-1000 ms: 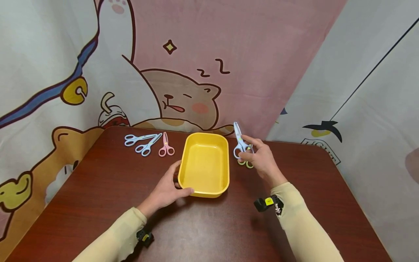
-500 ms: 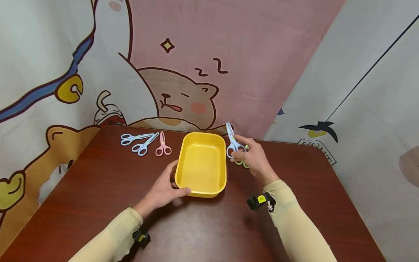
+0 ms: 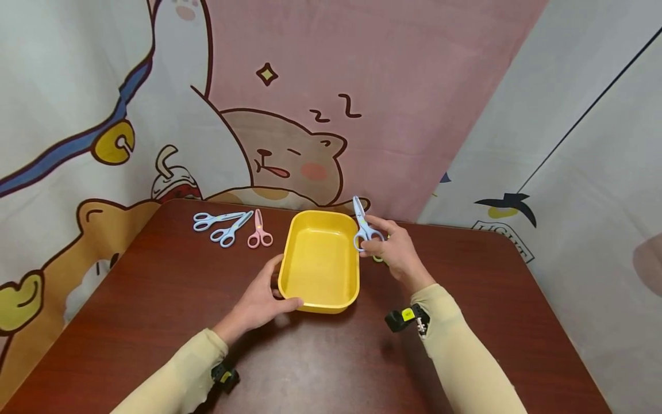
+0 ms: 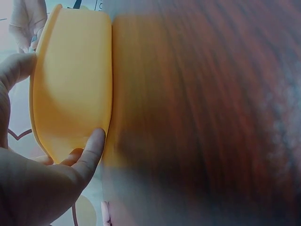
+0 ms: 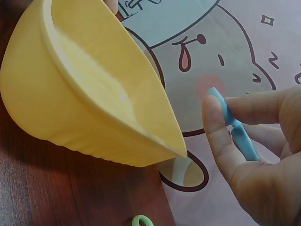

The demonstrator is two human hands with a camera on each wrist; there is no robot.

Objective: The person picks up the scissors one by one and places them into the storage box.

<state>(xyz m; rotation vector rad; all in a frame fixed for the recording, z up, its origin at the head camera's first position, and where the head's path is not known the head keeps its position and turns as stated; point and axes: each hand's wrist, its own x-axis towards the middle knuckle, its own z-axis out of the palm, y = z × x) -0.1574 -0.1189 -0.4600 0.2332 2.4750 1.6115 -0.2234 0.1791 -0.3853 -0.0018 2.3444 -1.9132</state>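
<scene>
My left hand grips the near left corner of a yellow plastic bin, the thumb at its rim. From the left wrist view, the fingers lie against the bin's outer wall. My right hand pinches light blue scissors by the handle loops, blades pointing away from me. They are held up beside the bin's right rim; in the right wrist view the blue handle loops sit between thumb and fingers. Green scissors lie on the table below, mostly hidden by that hand.
Left of the bin lie two light blue scissors and pink scissors on the dark wooden table. Behind the table's far edge hangs a cartoon-printed cloth.
My right hand has carried the blue scissors leftward, away from above the green scissors and up to the bin's right rim. The left hand keeps its grip on the bin.
</scene>
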